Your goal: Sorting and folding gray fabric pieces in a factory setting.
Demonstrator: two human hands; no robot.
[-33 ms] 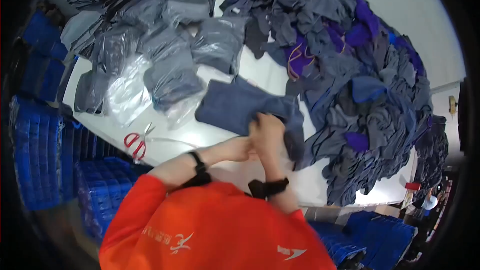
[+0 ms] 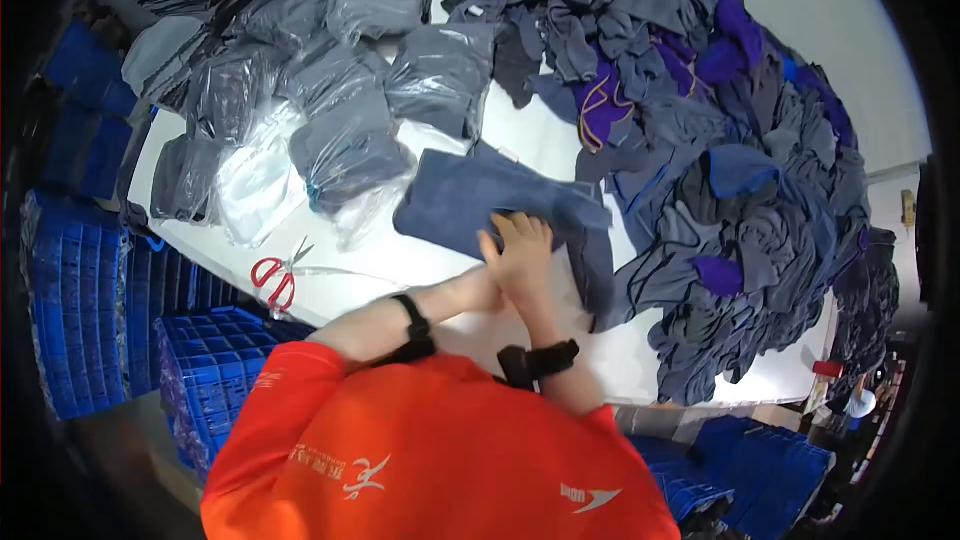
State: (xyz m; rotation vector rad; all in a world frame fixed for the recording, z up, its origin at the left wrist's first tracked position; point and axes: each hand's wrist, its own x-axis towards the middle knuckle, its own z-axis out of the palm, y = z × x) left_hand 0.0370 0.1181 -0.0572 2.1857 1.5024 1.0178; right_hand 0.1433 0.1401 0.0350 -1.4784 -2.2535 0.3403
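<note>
White surface (image 2: 440, 270) is carrying a large heap of grey, blue and purple garments (image 2: 720, 140) from twelve to four o'clock and bagged grey garments (image 2: 350, 130) at ten o'clock. Both hands are pressing flat, fingers spread, on a folded blue-grey garment (image 2: 470, 195) lying at centre; the left hand (image 2: 497, 275) is lying partly under the right hand (image 2: 525, 250). Red-handled scissors (image 2: 275, 275) are resting at eight o'clock. Risk, as judged: the fold could be slipping open, since its right edge is touching the loose heap and may snag.
</note>
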